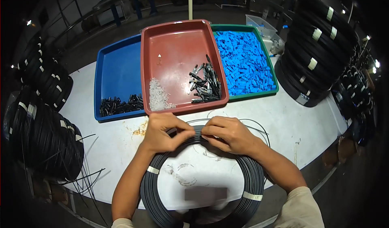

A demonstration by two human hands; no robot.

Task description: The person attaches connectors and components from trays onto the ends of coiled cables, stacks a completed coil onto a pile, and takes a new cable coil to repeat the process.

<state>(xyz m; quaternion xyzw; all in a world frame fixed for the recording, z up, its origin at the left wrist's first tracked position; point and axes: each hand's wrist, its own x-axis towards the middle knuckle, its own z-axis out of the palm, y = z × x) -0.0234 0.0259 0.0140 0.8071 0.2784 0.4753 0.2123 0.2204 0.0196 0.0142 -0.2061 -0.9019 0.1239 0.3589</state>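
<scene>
A large coil of thin black cable (150, 191) lies at the near side of the white table, bound with pale tape bands at the left and right. At its far top stretch, my left hand (164, 133) pinches with thumb and forefinger against the strands. Close beside it, my right hand (229, 135) has its fingers curled over the same stretch. Only a narrow gap of cable shows between the fingertips. Anything small inside either pinch is hidden. One loose cable (265, 133) loops out beyond the coil, behind my right hand.
Beyond the coil stand a blue tray (121, 66) with black pieces, a red tray (178, 41) with clear bits and black connectors, and a green tray (275, 91) full of blue pieces. Stacked black coils (320, 54) rise at right; more coils (44, 139) crowd the left.
</scene>
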